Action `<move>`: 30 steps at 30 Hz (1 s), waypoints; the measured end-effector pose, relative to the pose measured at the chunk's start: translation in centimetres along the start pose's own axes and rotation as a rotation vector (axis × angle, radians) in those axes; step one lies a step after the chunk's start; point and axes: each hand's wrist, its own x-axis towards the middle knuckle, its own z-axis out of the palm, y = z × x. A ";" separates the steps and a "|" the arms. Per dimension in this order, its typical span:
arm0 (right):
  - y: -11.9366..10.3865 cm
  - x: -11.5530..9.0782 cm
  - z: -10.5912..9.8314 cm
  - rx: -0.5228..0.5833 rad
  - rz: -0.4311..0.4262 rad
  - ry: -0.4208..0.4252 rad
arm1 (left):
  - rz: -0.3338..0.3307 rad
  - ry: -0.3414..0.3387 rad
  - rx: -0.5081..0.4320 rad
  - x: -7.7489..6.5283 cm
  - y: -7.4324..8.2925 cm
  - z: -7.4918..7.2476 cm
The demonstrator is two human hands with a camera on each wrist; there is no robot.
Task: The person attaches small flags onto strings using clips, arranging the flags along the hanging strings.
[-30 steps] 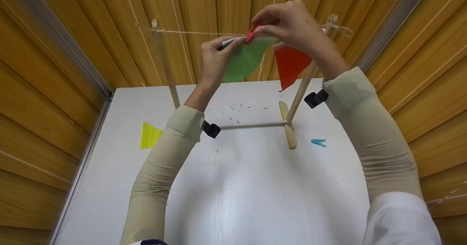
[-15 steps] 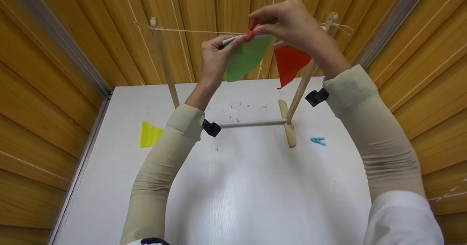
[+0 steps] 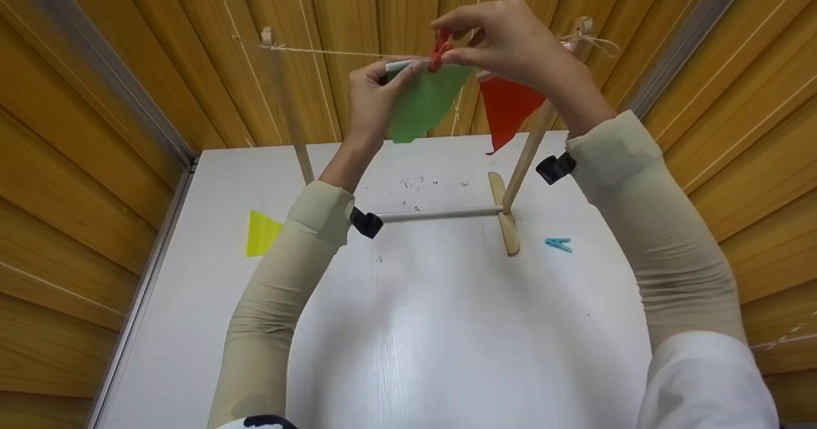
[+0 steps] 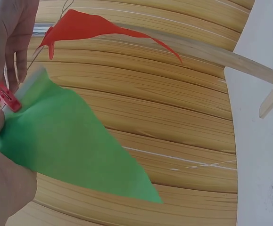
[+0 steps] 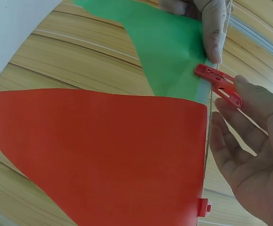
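A green paper flag (image 3: 424,106) hangs at a string (image 3: 332,52) tied between two wooden posts. My left hand (image 3: 373,100) pinches its white top edge against the string, thumb in front. In the right wrist view a red clothespin (image 5: 216,81) sits across that white edge, beside the left thumb. My right hand (image 3: 514,46) has thumb and index finger at the clothespin's handle ends, which stand spread apart. The other right fingers are loosely bent behind the string. A red flag (image 3: 510,103) hangs to the right, held by another red clothespin (image 5: 203,207).
A yellow flag (image 3: 260,232) lies on the white table (image 3: 447,327) at the left, partly behind the left sleeve. At the right lies a blue clothespin (image 3: 558,244). The stand's right post (image 3: 526,161) rises from a wooden foot (image 3: 506,225); slatted wood panels surround the table.
My right thumb and index finger have moved slightly apart at the red clothespin, whose handles have spread. The green flag's lower end has swung a little. The left hand keeps its pinch.
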 end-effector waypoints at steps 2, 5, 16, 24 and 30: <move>0.1 -0.2 -0.1 0.002 -0.005 0.004 | 0.006 -0.008 0.002 -0.1 0.0 -0.2; 0.3 -0.5 -0.4 0.013 -0.013 0.026 | -0.006 0.005 0.012 -0.2 0.1 -0.5; 0.2 -4.2 -1.1 0.003 -0.042 0.164 | 0.047 -0.002 0.029 -1.7 0.5 -2.5; 0.2 -8.4 -0.2 0.037 -0.099 0.254 | 0.038 -0.025 0.078 -3.6 0.1 -4.6; 0.5 -10.3 0.9 0.015 -0.098 0.242 | 0.022 -0.033 0.156 -4.8 -0.5 -5.8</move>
